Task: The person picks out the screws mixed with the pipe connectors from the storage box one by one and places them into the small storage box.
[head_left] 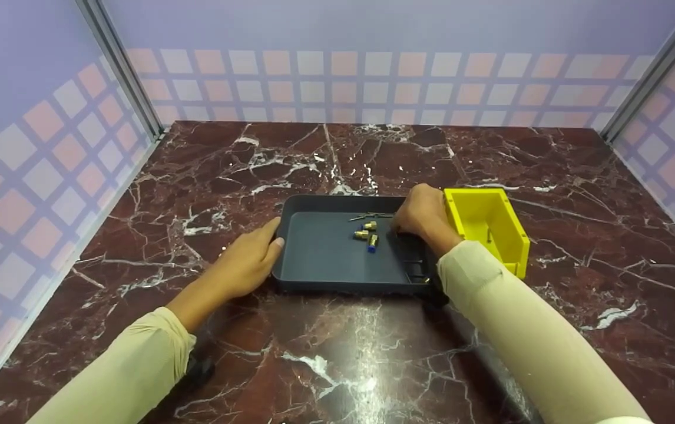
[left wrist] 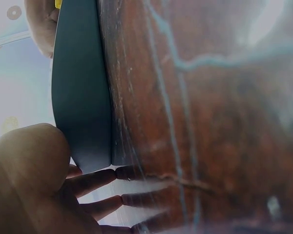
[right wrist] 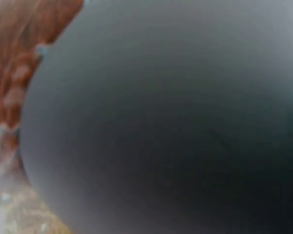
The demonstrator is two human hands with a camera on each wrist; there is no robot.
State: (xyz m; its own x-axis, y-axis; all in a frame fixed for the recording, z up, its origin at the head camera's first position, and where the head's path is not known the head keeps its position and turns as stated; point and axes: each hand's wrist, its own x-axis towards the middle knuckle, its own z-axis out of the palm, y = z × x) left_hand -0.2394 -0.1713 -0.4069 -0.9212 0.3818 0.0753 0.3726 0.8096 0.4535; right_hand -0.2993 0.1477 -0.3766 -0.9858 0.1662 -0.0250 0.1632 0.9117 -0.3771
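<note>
A dark grey tray (head_left: 337,253) lies on the marble-patterned table. My left hand (head_left: 249,259) touches its left end, the fingers fairly straight along the outside and the thumb at the rim. In the left wrist view the fingers (left wrist: 95,184) extend past the tray's wall (left wrist: 83,87). My right hand (head_left: 423,215) reaches down into the tray's right side, its fingertips hidden. Left of it lie three brass fittings, one with a blue collar (head_left: 372,244), and thin metal pieces (head_left: 367,217). A dark surface fills most of the right wrist view.
Small dark compartments (head_left: 417,268) line the tray's right side, with a bit of brass near the front. A yellow bin (head_left: 514,229) stands close to the tray's right, a small thin piece inside it. Patterned walls (head_left: 349,82) enclose the table.
</note>
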